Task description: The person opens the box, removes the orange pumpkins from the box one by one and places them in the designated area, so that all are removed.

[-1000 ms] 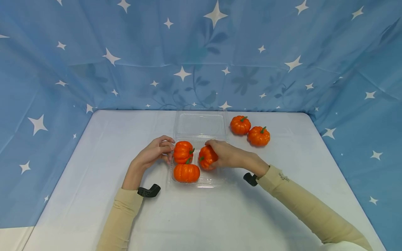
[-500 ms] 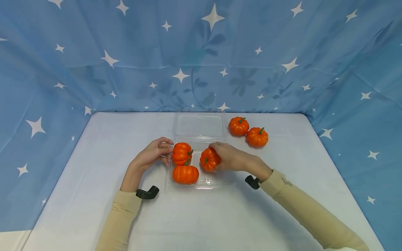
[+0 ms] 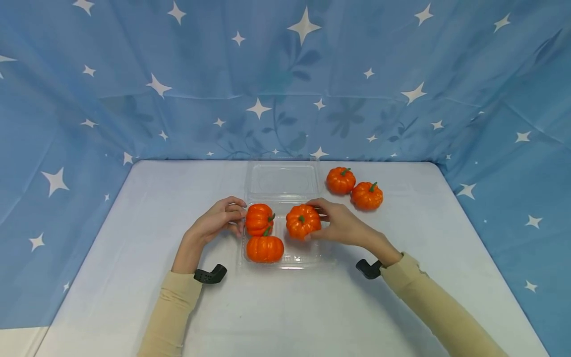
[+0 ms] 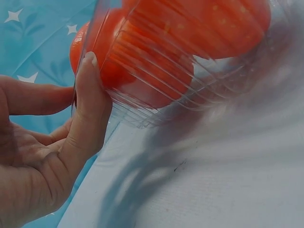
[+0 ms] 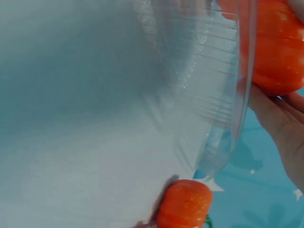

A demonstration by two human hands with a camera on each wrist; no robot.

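Observation:
A clear plastic clamshell box (image 3: 305, 258) stands in the middle of the table with its lid folded back. My left hand (image 3: 218, 217) pinches its left rim; in the left wrist view, the thumb (image 4: 90, 102) presses the ribbed outer wall. Two small orange pumpkins lie inside: one at the back left (image 3: 258, 220), another at the front left (image 3: 265, 249). With fingers behind and thumb in front, my right hand (image 3: 345, 225) holds a third pumpkin (image 3: 301, 221) over the right half, green stem upward. In the right wrist view this pumpkin (image 5: 278, 52) shows beyond the box wall.
Two more pumpkins, one farther back (image 3: 341, 180) and one nearer (image 3: 367, 196), sit on the white table (image 3: 285, 317) right of the open lid (image 3: 282, 179). A blue star-patterned curtain (image 3: 196, 69) hangs behind and at both sides.
The right hand has moved slightly right and turned the pumpkin, so its stem now points up; its fingers show more spread. The left hand stays at the box rim.

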